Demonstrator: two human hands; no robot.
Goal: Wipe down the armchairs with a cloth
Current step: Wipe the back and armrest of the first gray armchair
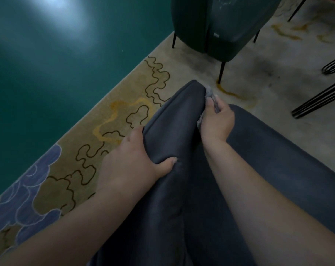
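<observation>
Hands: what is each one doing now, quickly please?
Left hand: grips the edge of the dark armchair.
Right hand: holds the grey cloth against the armchair.

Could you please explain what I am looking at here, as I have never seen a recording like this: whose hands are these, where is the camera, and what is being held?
There is no machine: a person wears one wide-angle camera on the head, looking forward and down at their own bare hands. The left hand grips the padded arm of a dark grey armchair, thumb on top, steadying it. The right hand holds a grey cloth pressed against the inner side of that arm, near its front end; only scraps of the cloth show. Below lies a patterned rug beside a glossy green floor. Further off stands a second, green armchair on thin black legs, and black wire legs show at the right.
</observation>
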